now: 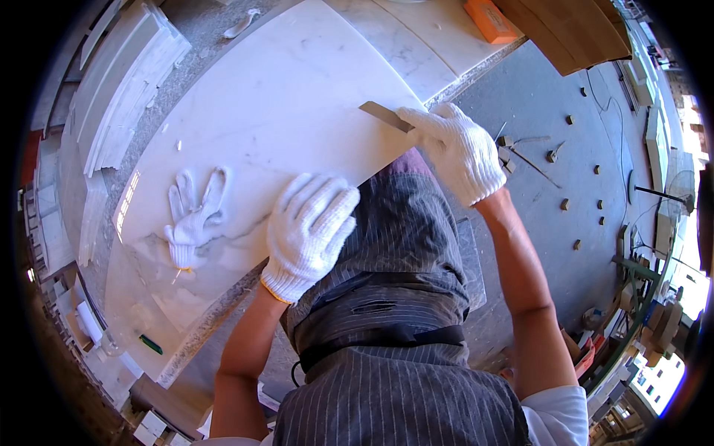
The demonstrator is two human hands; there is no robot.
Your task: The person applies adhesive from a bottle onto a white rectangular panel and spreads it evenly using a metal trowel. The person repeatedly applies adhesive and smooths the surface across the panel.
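A white knit glove with an orange cuff edge covers my left hand (312, 227). It lies over the near edge of the polished white marble slab (275, 97), fingers extended close together, with nothing visible in it. My right hand (461, 152), gloved the same way, is closed on a flat metal scraper (385, 116) at the slab's right edge. The scraper's blade points left over the marble; its grip is hidden in my fingers. A spare white glove (195, 215) lies on the slab left of my left hand.
A green object (150, 344) lies at the slab's near left corner. Long pale stone pieces (130, 82) are stacked at the far left. An orange box (491, 21) and a cardboard box (565, 33) are at the far right. Small blocks (565, 204) dot the grey floor (520, 97).
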